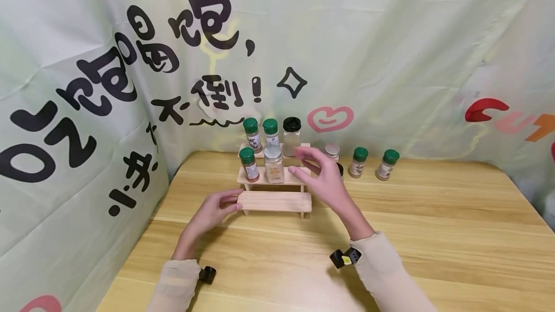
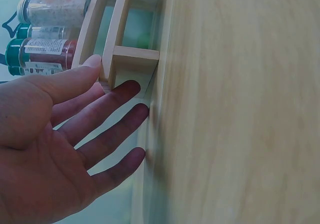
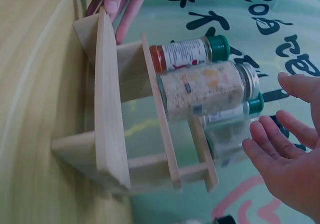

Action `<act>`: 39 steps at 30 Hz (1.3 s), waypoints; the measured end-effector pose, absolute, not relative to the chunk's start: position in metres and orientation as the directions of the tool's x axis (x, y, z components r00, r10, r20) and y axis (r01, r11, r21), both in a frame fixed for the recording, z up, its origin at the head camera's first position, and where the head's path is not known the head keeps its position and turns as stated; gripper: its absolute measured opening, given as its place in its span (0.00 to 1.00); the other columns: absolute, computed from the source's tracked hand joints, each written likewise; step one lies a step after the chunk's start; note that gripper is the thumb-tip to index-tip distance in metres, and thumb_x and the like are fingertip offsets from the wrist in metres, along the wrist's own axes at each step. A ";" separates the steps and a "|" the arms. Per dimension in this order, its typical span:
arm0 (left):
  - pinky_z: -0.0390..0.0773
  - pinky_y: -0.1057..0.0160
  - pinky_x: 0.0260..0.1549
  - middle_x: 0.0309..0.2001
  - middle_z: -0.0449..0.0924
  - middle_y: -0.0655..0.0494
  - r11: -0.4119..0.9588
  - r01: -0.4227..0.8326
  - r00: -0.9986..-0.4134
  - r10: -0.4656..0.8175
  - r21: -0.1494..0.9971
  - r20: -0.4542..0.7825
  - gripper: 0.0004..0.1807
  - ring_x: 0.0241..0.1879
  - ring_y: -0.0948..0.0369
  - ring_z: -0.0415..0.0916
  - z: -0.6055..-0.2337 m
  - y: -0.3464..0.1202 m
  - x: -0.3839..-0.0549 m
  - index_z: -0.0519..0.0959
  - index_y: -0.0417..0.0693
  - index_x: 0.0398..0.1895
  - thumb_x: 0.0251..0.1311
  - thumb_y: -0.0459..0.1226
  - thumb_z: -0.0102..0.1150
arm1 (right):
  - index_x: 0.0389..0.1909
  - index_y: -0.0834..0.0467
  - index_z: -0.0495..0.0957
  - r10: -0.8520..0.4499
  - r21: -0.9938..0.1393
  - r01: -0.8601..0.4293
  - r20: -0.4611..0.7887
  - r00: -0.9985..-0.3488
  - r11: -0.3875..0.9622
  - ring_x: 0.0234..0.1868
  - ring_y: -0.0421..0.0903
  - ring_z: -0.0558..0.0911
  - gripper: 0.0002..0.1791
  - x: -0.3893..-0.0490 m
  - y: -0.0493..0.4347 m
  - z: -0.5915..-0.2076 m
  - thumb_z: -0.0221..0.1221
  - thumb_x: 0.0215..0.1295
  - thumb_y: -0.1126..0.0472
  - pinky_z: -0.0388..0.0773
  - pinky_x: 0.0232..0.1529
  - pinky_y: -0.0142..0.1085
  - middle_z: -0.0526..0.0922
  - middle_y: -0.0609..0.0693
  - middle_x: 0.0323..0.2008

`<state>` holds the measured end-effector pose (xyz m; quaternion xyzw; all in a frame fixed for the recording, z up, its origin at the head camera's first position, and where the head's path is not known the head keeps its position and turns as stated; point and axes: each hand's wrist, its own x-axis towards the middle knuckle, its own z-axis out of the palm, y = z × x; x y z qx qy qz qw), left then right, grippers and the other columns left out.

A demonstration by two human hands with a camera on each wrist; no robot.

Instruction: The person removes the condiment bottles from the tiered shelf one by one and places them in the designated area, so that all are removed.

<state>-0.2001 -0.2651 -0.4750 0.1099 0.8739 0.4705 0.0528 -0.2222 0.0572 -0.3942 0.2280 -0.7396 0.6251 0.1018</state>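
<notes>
A three-step wooden spice rack (image 1: 274,201) stands on the table, its lowest step bare. My left hand (image 1: 217,212) pinches the left end of that step, thumb on one side and index finger on the other, the remaining fingers spread apart (image 2: 115,139). On the middle step stand a green-capped jar of red spice (image 1: 249,164) and a silver-lidded jar (image 1: 274,164) of pale grains. Two green-capped jars and a black-lidded jar (image 1: 292,137) occupy the top step. My right hand (image 1: 323,175) hovers just right of the silver-lidded jar, fingers loosely bent, apart from it and holding nothing (image 3: 295,154).
Right of the rack, two green-capped jars (image 1: 358,162) stand on the wooden table (image 1: 433,225). A jar with a pinkish-silver lid (image 1: 332,150) and a black lid (image 1: 340,169) are partly hidden behind my right hand. A printed curtain (image 1: 390,61) hangs behind and to the left.
</notes>
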 end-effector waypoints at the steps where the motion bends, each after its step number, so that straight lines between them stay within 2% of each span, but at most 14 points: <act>1: 0.80 0.51 0.59 0.60 0.81 0.39 0.537 0.139 -0.971 0.238 0.832 0.008 0.27 0.58 0.46 0.81 -0.475 -0.265 -0.200 0.75 0.39 0.68 0.67 0.34 0.67 | 0.62 0.63 0.78 -0.212 -0.880 -0.463 0.435 -0.875 0.108 0.61 0.53 0.79 0.25 -0.224 0.055 -0.394 0.70 0.65 0.64 0.76 0.65 0.43 0.81 0.59 0.59; 6: 0.80 0.51 0.59 0.59 0.81 0.38 0.542 0.139 -0.972 0.234 0.829 0.010 0.27 0.58 0.46 0.81 -0.474 -0.265 -0.200 0.75 0.39 0.68 0.66 0.34 0.67 | 0.62 0.66 0.76 -0.221 -0.893 -0.444 0.420 -0.880 0.074 0.62 0.58 0.78 0.26 -0.230 0.043 -0.393 0.71 0.64 0.65 0.76 0.66 0.47 0.79 0.63 0.59; 11: 0.80 0.52 0.59 0.59 0.81 0.39 0.538 0.130 -0.972 0.233 0.833 0.000 0.27 0.58 0.46 0.81 -0.473 -0.264 -0.200 0.75 0.40 0.68 0.66 0.33 0.67 | 0.63 0.66 0.76 -0.229 -0.913 -0.404 0.382 -0.895 0.061 0.63 0.57 0.78 0.27 -0.235 0.035 -0.395 0.71 0.64 0.65 0.75 0.66 0.52 0.79 0.62 0.60; 20: 0.81 0.54 0.57 0.59 0.82 0.39 0.527 0.134 -0.971 0.240 0.840 0.004 0.27 0.57 0.47 0.81 -0.473 -0.265 -0.200 0.75 0.38 0.68 0.66 0.32 0.67 | 0.64 0.61 0.77 -0.221 -0.921 -0.375 0.347 -0.912 0.104 0.62 0.52 0.79 0.29 -0.242 0.020 -0.396 0.72 0.63 0.61 0.77 0.65 0.45 0.81 0.55 0.59; 24: 0.81 0.54 0.57 0.59 0.81 0.39 0.530 0.139 -0.970 0.245 0.836 0.006 0.27 0.58 0.47 0.81 -0.474 -0.265 -0.201 0.75 0.38 0.68 0.67 0.33 0.67 | 0.65 0.60 0.76 -0.216 -0.922 -0.368 0.337 -0.916 0.119 0.62 0.52 0.79 0.29 -0.245 0.014 -0.398 0.72 0.63 0.60 0.77 0.65 0.43 0.80 0.56 0.59; 34: 0.81 0.55 0.57 0.59 0.81 0.39 0.522 0.152 -0.967 0.255 0.839 0.017 0.27 0.58 0.47 0.81 -0.475 -0.265 -0.201 0.74 0.37 0.68 0.67 0.33 0.66 | 0.63 0.64 0.77 -0.181 -0.922 -0.359 0.332 -0.926 0.144 0.61 0.56 0.80 0.29 -0.248 0.008 -0.401 0.72 0.63 0.62 0.79 0.62 0.47 0.81 0.61 0.58; 39: 0.81 0.54 0.57 0.59 0.81 0.39 0.530 0.153 -0.967 0.254 0.834 0.016 0.27 0.58 0.47 0.81 -0.476 -0.266 -0.200 0.74 0.37 0.68 0.67 0.33 0.66 | 0.61 0.64 0.79 -0.167 -0.917 -0.368 0.342 -0.925 0.155 0.58 0.54 0.82 0.27 -0.245 0.008 -0.400 0.73 0.61 0.62 0.81 0.60 0.42 0.83 0.59 0.56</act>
